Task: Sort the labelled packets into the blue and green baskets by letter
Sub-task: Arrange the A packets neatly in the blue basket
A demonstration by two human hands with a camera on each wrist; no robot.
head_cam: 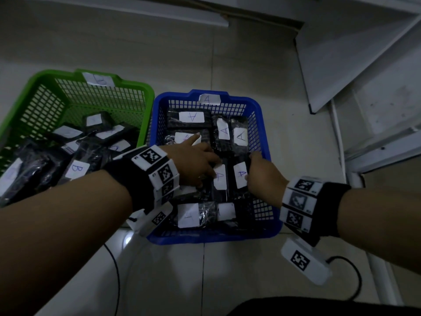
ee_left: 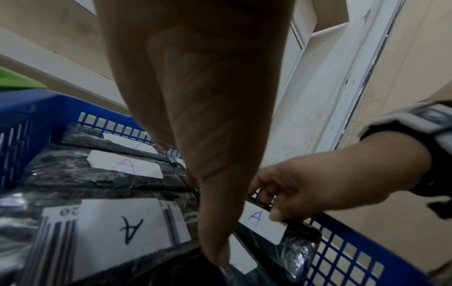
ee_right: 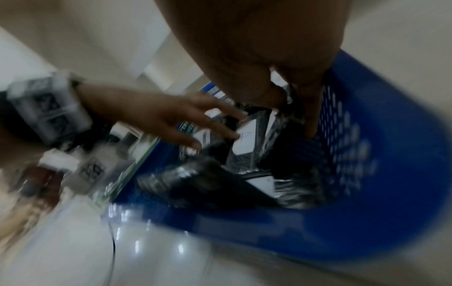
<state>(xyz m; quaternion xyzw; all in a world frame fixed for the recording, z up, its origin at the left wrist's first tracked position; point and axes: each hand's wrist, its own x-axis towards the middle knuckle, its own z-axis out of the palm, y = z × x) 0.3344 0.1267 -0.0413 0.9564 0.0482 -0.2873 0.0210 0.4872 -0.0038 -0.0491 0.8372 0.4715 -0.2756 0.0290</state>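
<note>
Right hand (head_cam: 262, 176) pinches an A-labelled packet (head_cam: 240, 176) inside the blue basket (head_cam: 265, 124) | left hand (head_cam: 193, 160), fingers spread flat, presses the neighbouring packet (head_cam: 219, 179) | risk: slick wrap slips, packets topple unevenly.

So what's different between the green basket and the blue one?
The green basket carries a tag reading B, the blue basket a tag reading A. Green's packets lie jumbled; blue's sit mostly in rows. Both hands, left and right, reach into blue, none into green. Both are slotted plastic.
</note>
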